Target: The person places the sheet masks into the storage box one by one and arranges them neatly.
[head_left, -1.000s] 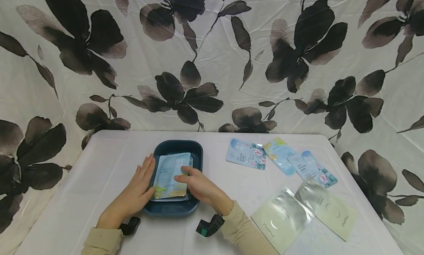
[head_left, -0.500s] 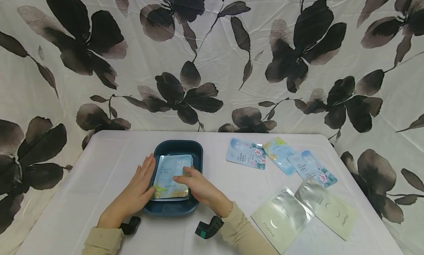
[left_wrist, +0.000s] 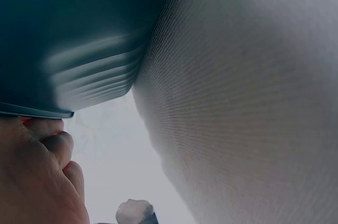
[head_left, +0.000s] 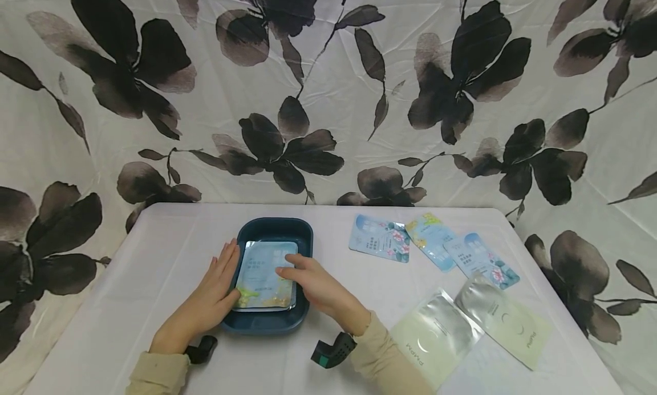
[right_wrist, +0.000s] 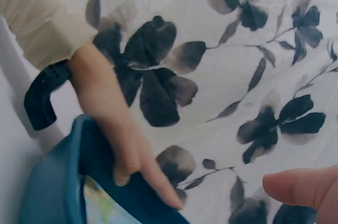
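Note:
A dark blue tray [head_left: 267, 325] stands on the table with light-blue sachets in it; the top sachet [head_left: 264, 278], with a yellow-green print, lies flat. My left hand [head_left: 205, 295] rests along the tray's left rim, fingers straight and side by side, thumb over the near left corner. In the left wrist view its knuckles are right at the tray's rim. My right hand [head_left: 323, 286] is over the tray's right rim, thumb and index finger extended over the sachet's right edge; its other fingers are hidden. The right wrist view shows the right thumb [right_wrist: 296, 186] straight, holding nothing.
To the right lie several blue sachets: one pink-flowered [head_left: 380, 238], one yellow-printed [head_left: 431, 241], another pink-flowered [head_left: 482, 261]. Nearer are two larger silver-and-green pouches [head_left: 436, 341] [head_left: 505, 321]. A floral cloth [head_left: 328, 98] hangs behind the white table [head_left: 128, 304].
The top sachet has settled flat, squared with those under it. My right hand has let go of it and shifted slightly right. The left hand has stayed in place.

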Demonstrator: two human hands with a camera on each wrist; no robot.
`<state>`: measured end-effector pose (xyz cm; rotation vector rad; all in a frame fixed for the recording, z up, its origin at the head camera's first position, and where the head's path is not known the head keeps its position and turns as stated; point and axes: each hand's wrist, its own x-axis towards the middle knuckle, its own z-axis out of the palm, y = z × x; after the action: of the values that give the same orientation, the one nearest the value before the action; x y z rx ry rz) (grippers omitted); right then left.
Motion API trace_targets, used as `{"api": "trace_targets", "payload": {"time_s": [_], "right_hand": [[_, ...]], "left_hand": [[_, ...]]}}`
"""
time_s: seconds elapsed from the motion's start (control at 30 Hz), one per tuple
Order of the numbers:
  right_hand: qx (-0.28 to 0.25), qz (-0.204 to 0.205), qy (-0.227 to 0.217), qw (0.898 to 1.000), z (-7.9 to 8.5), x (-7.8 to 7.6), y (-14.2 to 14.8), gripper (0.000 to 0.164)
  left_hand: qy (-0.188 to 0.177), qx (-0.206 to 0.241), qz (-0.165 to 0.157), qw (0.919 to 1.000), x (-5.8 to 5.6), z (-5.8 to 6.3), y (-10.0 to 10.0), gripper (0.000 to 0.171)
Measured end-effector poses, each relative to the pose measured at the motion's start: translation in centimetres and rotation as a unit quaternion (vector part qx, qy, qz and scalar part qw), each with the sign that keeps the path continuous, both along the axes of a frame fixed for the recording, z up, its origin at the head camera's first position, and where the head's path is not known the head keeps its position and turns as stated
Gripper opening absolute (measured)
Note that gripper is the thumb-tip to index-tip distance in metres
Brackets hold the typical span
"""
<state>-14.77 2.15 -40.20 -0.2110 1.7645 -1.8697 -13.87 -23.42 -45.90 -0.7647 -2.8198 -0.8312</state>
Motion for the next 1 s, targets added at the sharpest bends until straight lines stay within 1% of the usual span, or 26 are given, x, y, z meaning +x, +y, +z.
{"api": "trace_targets", "payload": {"time_s": [0.17, 0.3, 0.47, 0.63, 0.73, 0.87, 1.0], "right_hand": [[-0.004, 0.033, 0.034, 0.999, 0.7, -0.3, 2.9, 0.056], [-0.002, 0.039, 0.06, 0.997, 1.2, -0.2, 6.2, 0.049], [0.044, 0.043, 0.106, 0.992, 1.5, 0.0, 10.5, 0.043], [0.092, 0.04, 0.161, 0.982, 1.6, 0.5, 14.8, 0.039], [0.136, 0.032, 0.198, 0.97, 1.3, 1.0, 17.1, 0.034], [0.197, 0.026, 0.262, 0.944, 0.6, 1.5, 19.7, 0.024], [0.25, 0.033, 0.308, 0.918, 0.0, 1.8, 21.7, 0.027]], "left_hand": [[-0.01, -0.005, 0.007, 0.9999, 0.0, 0.0, 0.1, 0.077], [-0.016, -0.007, 0.011, 0.9998, 0.0, 0.0, 0.1, 0.077], [-0.022, -0.007, 0.014, 0.9996, 0.1, 0.1, 0.1, 0.078], [-0.016, -0.008, 0.012, 0.9998, 0.1, 0.0, 0.1, 0.078], [-0.01, -0.008, 0.009, 0.9999, 0.0, -0.1, 0.0, 0.078], [-0.008, -0.007, 0.007, 0.9999, 0.0, 0.0, 0.0, 0.078], [-0.006, -0.006, 0.007, 0.9999, 0.1, 0.1, 0.1, 0.077]]}}
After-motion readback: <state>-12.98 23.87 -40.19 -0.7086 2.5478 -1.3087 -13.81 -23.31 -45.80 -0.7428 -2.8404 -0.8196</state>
